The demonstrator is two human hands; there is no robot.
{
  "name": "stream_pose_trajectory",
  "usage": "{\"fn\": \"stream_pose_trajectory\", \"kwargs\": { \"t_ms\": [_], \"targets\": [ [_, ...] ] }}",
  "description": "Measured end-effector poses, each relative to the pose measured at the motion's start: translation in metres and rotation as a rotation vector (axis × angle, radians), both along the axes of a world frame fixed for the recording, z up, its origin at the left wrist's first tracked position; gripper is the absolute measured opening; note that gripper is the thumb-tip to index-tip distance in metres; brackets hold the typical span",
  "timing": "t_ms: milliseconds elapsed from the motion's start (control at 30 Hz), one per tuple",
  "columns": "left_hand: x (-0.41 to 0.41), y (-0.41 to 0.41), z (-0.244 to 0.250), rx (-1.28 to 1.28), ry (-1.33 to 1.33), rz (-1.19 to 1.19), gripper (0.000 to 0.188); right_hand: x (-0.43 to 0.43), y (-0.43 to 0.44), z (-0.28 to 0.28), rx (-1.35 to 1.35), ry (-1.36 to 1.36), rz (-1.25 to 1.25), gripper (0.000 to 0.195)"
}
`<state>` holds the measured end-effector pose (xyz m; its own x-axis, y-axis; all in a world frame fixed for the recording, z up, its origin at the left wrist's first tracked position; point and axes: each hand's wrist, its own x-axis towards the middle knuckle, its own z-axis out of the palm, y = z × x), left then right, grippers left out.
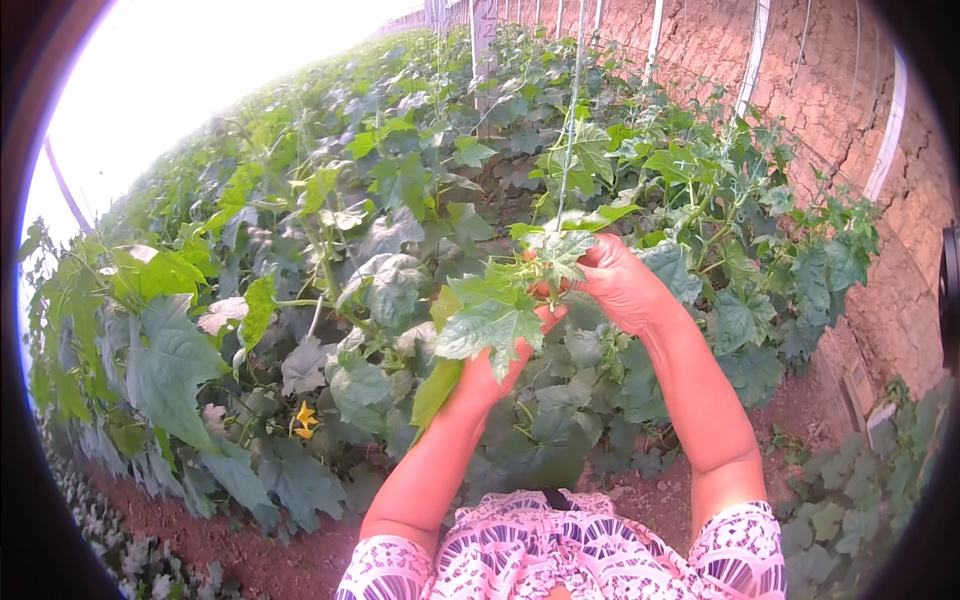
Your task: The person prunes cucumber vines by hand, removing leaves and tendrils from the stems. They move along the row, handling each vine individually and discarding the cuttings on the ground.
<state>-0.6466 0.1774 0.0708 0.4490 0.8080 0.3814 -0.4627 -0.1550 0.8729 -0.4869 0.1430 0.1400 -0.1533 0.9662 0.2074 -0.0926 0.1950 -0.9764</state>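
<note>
Both my hands are together at the leafy top of a climbing vine, just below a taut hanging string (574, 120). My left hand (517, 352) comes from below, partly behind a broad lobed leaf (487, 319), with its fingers around the vine stem (553, 292). From the right side, my right hand (615, 281) has its thumb and fingers pinched at the same stem, near the lower end of the string. Leaves cover several fingertips, so the exact grip is partly hidden. A long leaf (436, 394) lies against my left forearm.
Dense vines (390, 172) spread ahead and to the left, with a yellow flower (305, 416) low down. More strings and white strips hang before a cracked earthen wall (825, 97) at the right. A pale post (484, 60) bearing writing stands behind. Reddish soil (300, 559) lies below.
</note>
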Motion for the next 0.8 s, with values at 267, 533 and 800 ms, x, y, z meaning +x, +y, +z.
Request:
{"fn": "stream_pose_trajectory", "kwargs": {
  "t_ms": [267, 533, 800],
  "targets": [
    [0.000, -0.002, 0.007, 0.261, 0.085, 0.149, 0.026, 0.018, -0.022, 0.018, -0.010, -0.229, -0.126, 0.020],
    [0.018, 0.008, 0.006, 0.208, 0.188, -0.031, 0.042, -0.002, -0.036, -0.061, -0.026, -0.084, -0.324, 0.016],
    [-0.038, -0.034, 0.016, 0.465, 0.243, 0.246, 0.040, 0.032, -0.008, -0.088, 0.273, 0.498, -0.536, 0.013]
  ]
}}
